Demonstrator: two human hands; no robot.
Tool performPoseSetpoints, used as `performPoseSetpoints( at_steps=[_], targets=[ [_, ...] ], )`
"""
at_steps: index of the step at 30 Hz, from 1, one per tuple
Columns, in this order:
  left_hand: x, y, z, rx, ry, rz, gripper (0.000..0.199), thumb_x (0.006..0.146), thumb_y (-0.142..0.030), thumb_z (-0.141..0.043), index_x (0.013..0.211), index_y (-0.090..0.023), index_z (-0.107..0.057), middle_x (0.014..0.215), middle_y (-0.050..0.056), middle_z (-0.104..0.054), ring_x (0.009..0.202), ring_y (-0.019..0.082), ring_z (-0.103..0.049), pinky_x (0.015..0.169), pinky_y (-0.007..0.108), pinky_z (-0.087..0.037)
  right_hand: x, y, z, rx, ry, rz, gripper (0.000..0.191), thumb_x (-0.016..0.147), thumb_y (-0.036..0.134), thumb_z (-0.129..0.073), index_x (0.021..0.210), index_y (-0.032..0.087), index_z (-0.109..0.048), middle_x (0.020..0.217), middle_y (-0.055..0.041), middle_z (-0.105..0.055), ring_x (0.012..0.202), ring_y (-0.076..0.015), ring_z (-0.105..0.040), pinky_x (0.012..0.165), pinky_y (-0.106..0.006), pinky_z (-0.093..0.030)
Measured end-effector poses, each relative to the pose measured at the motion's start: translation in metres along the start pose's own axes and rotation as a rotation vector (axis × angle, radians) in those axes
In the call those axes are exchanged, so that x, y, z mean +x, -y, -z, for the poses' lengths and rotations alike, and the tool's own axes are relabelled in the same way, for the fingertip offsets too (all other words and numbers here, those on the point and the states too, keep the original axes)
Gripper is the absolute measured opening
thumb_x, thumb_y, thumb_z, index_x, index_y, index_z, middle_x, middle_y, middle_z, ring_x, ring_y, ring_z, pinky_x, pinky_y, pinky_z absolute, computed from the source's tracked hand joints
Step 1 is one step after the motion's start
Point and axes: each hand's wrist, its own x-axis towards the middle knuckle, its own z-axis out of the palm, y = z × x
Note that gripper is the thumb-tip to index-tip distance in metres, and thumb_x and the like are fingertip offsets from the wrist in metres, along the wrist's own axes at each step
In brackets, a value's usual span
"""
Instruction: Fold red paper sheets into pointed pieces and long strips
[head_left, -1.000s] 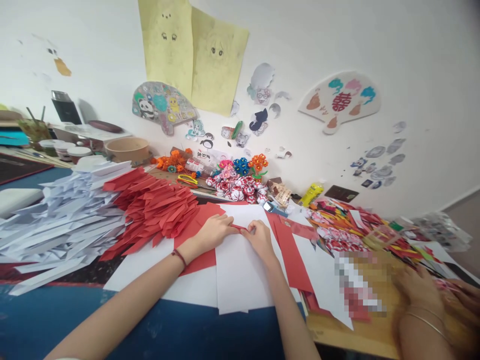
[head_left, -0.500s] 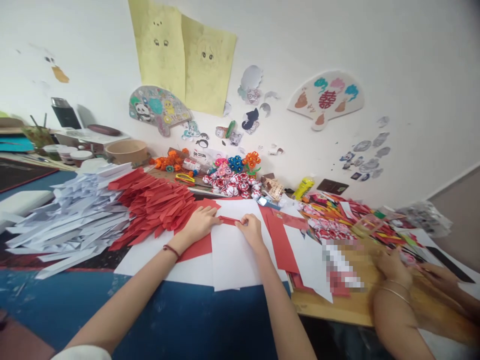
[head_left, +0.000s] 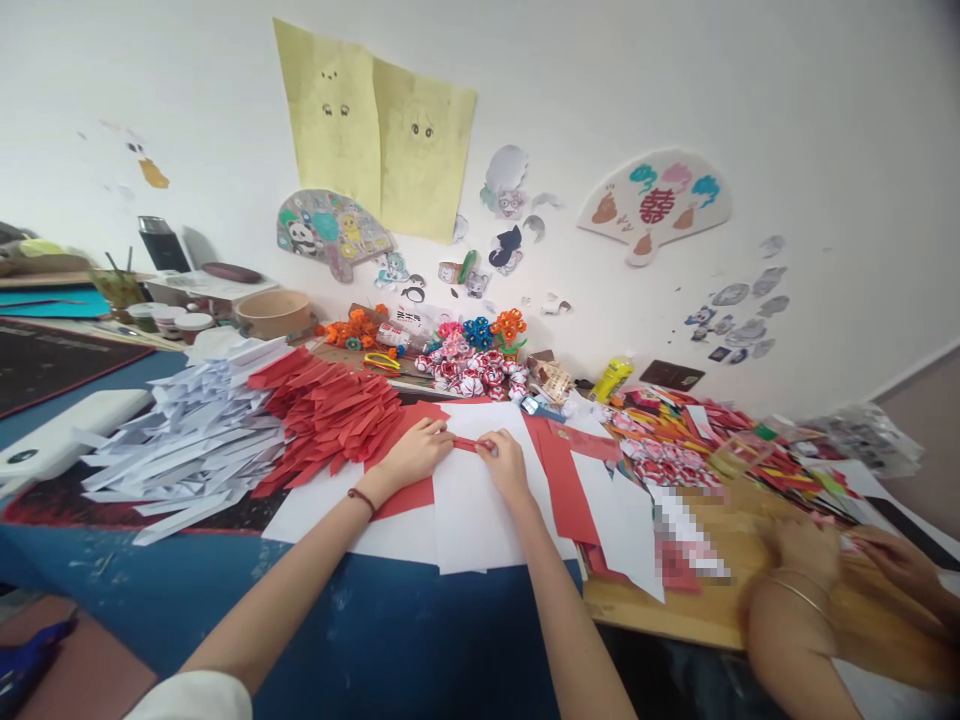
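A narrow folded red paper strip (head_left: pixel 466 444) stretches between my hands above white paper sheets (head_left: pixel 476 515). My left hand (head_left: pixel 417 449) grips its left end, fingers bent and closed. The right end is pinched between the thumb and fingers of my right hand (head_left: pixel 504 462). Red paper (head_left: pixel 409 501) lies under my left wrist. Left of that hand is a heap of folded red strips (head_left: pixel 330 412), and beyond it a heap of folded white strips (head_left: pixel 195 440).
At right, a co-worker's hands (head_left: pixel 806 550) handle something small and pink over a wooden board (head_left: pixel 712 610). Red sheets (head_left: pixel 562 480) lie beside my right hand. Folded paper flowers (head_left: pixel 480 370), a round bowl (head_left: pixel 275 312) and a yellow bottle (head_left: pixel 613 378) stand along the wall.
The view has turned slightly left, so the scene sits further right and lower. My hands stay on the red strip, with my left fingers a little more bent.
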Motion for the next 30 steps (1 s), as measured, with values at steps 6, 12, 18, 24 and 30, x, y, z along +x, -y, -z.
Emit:
performPoseSetpoints(
  at_steps=[6,12,18,24,30],
  targets=[
    [0.000,0.000,0.001,-0.075,-0.014,0.084,0.024,0.091,-0.015,-0.041,0.101,-0.015,-0.063,0.099,0.013,-0.067,0.100,0.024,-0.052,0.086,0.038,-0.033,0.003,0.002,-0.001,-0.044,-0.030,-0.114,0.019,0.082,0.036,-0.055,0.072,0.022,-0.062,0.078,-0.0005,-0.058,0.073,-0.0161,-0.055,0.069,-0.027,-0.038],
    [0.018,0.004,-0.007,-0.232,-0.129,0.304,0.026,0.093,-0.029,-0.044,0.111,-0.016,-0.057,0.096,0.009,-0.068,0.093,0.020,-0.057,0.087,0.036,-0.031,0.011,-0.004,-0.006,-0.029,-0.029,-0.193,0.016,0.076,0.037,-0.059,0.071,0.023,-0.064,0.075,0.0012,-0.060,0.072,-0.0163,-0.056,0.066,-0.026,-0.038],
    [0.039,0.009,-0.028,-0.257,-0.207,0.265,0.012,0.090,-0.029,-0.054,0.090,-0.020,-0.062,0.092,0.004,-0.067,0.093,0.020,-0.055,0.080,0.035,-0.029,0.013,-0.009,-0.012,-0.048,-0.072,-0.229,0.020,0.074,0.035,-0.061,0.090,0.025,-0.069,0.078,0.0016,-0.060,0.070,-0.0162,-0.056,0.067,-0.027,-0.040],
    [0.038,0.008,-0.032,-0.287,-0.247,0.242,0.010,0.088,-0.029,-0.059,0.087,-0.019,-0.057,0.092,0.003,-0.064,0.093,0.019,-0.051,0.078,0.033,-0.029,0.012,-0.011,-0.012,-0.032,-0.090,-0.157,0.012,0.076,0.030,-0.060,0.083,0.025,-0.069,0.091,-0.0007,-0.061,0.083,-0.0164,-0.060,0.073,-0.027,-0.041],
    [0.038,0.006,-0.033,-0.240,-0.259,0.160,0.009,0.092,-0.024,-0.053,0.091,-0.017,-0.059,0.090,0.004,-0.066,0.089,0.018,-0.052,0.077,0.034,-0.028,0.009,-0.009,-0.011,-0.006,-0.061,-0.109,0.009,0.078,0.022,-0.057,0.079,0.023,-0.067,0.086,0.0001,-0.064,0.075,-0.0160,-0.057,0.067,-0.027,-0.040]
  ],
)
